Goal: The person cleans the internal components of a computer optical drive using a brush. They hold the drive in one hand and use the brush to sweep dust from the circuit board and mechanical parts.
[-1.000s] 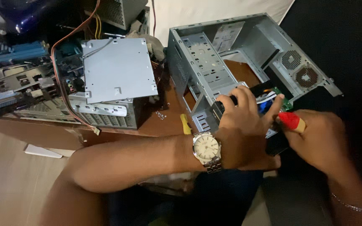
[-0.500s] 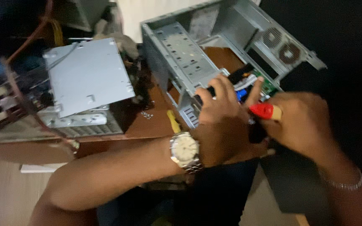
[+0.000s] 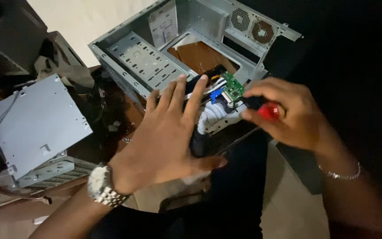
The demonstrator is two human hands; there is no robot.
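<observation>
An open grey computer case [image 3: 164, 57] lies on its side on a brown bench [image 3: 18, 217], its drive cage facing the camera and two round fan grilles [image 3: 252, 25] showing on its rear panel. To its left, well apart, a flat grey metal drive unit [image 3: 36, 121] rests on top of another metal chassis.

The person's left hand [image 3: 164, 137], a silver wristwatch [image 3: 100, 186] on its wrist, is spread flat with fingers extended, pressing against the lower front corner of the case; it grips nothing that can be seen.

The right hand [image 3: 288, 113], a thin bracelet [image 3: 339, 173] at the wrist, is closed around the red and black handle of a screwdriver [image 3: 264, 108], the tool pointing left toward a small green circuit board [image 3: 231, 88]. That board sits at the case's front edge, between the two hands, with a blue connector [image 3: 215, 95] and white cables [image 3: 208, 119] just beside it.
</observation>
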